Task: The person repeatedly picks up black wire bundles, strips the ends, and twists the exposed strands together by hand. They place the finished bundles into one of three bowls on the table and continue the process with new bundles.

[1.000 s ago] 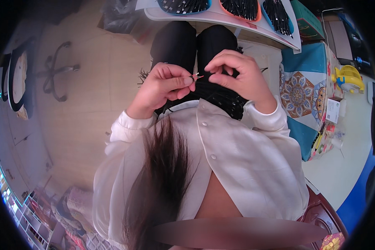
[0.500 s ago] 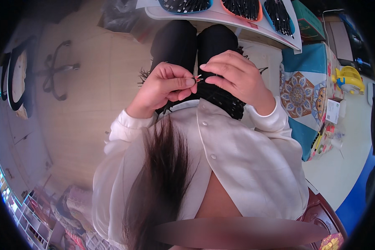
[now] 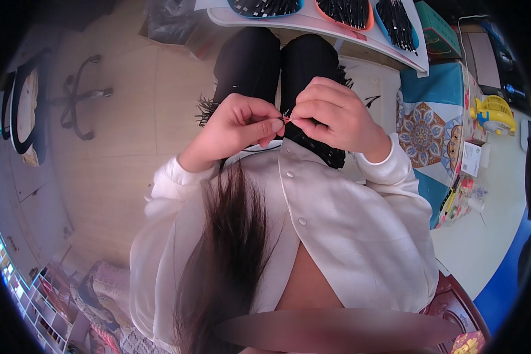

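Over my lap, my left hand (image 3: 242, 123) is closed, pinching a thin black cable between thumb and forefinger. Short wires (image 3: 287, 120), some of them red, stick out from the cable's end. Thumb and fingertips of my right hand (image 3: 339, 115) close on the tips of these wires, so the two hands nearly meet. Exactly which wire the right fingers grip is too small to tell. A bundle of black cables (image 3: 321, 147) lies across my thighs under the hands, with thin ends (image 3: 205, 111) poking out at the left.
At the far side, a white table (image 3: 218, 16) bears a blue tray (image 3: 265, 16), an orange tray (image 3: 371, 23) and another blue tray (image 3: 417, 41), each heaped with black cables. On the right are a patterned cloth (image 3: 422, 135) and a yellow fan (image 3: 494, 112). A cardboard box (image 3: 177, 48) stands far left.
My right hand has moved left and its fingers have closed on the wire tips. My left hand still pinches the cable, slightly lower and further right.
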{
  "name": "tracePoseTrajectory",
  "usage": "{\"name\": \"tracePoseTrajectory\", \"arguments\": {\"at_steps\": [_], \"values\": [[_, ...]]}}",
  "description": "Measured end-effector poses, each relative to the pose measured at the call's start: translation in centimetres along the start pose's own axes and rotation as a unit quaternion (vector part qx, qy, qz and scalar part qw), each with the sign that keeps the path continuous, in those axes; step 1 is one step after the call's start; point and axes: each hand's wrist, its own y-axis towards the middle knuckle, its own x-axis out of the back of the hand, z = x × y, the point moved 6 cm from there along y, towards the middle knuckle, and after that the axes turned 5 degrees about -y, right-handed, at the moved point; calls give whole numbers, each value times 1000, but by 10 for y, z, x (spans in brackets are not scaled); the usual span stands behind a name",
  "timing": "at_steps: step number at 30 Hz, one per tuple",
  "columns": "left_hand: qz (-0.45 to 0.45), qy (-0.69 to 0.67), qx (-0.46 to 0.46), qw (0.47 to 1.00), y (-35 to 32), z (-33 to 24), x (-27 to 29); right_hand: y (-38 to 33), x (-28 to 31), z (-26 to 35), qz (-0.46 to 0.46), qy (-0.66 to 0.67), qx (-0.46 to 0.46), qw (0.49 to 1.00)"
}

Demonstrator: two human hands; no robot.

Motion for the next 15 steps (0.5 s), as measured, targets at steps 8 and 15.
{"name": "tracePoseTrajectory", "arguments": {"at_steps": [8, 15], "values": [[-45, 498, -313, 807, -13, -26, -26, -44, -43, -31, 75, 532, -535, 652], [-81, 280, -161, 943, -8, -14, -2, -11, 8, 2, -11, -97, -92, 991]]}}
